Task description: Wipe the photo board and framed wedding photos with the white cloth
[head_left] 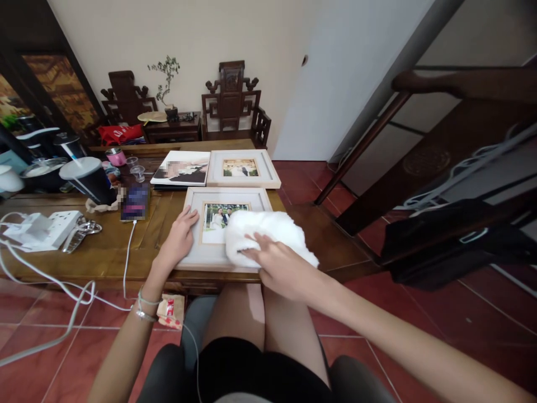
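Where the near edge of the brown wooden table (111, 246) meets the sitter's lap, the right hand (274, 263) has its fingers curled into a bunched, fluffy white cloth (274, 226), holding it over the right part of a rectangular, pale-wood picture frame (213, 254). The left hand (181, 238), loosely open, rests on that frame's left side. Beyond lie a glossy-covered photo album (184, 168) and a second pale-wood frame (262, 164), side by side. Farther back stands a dark carved wooden chair (232, 92).
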Demonstrator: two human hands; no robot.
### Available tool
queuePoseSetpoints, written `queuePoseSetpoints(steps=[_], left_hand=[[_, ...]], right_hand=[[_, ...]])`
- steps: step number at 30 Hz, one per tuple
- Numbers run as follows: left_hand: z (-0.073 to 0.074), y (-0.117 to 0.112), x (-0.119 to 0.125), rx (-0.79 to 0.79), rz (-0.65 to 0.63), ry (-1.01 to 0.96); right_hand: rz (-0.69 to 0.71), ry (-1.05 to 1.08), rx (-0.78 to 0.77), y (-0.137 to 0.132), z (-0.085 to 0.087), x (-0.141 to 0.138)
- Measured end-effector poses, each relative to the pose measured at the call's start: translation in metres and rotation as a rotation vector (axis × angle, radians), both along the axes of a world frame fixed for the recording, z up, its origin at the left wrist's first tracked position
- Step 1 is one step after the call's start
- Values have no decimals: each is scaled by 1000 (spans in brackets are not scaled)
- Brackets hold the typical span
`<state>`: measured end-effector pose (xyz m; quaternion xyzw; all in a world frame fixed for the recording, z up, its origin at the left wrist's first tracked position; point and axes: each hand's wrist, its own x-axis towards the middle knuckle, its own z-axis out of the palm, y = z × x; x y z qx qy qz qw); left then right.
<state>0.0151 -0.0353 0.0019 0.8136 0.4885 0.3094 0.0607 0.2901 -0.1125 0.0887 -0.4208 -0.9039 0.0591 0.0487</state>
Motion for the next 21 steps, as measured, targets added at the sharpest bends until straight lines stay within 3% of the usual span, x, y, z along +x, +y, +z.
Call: queuePoseSetpoints(steps=[4, 9, 12, 15, 21], left_hand=[[-2, -1, -1, -13, -2, 3], [-2, -1, -2, -8, -5, -14], [0, -1, 0, -1, 9, -21], [1, -2, 2, 12, 28, -39], [-1, 0, 2, 11, 40, -30]], right_hand=[[-112, -69, 183, 41, -24, -9], [-182, -125, 283, 94, -28, -18], [-136, -169, 280, 108, -33, -18], [-18, -163, 203, 95, -37, -8], [88, 7, 18, 15, -22, 12]])
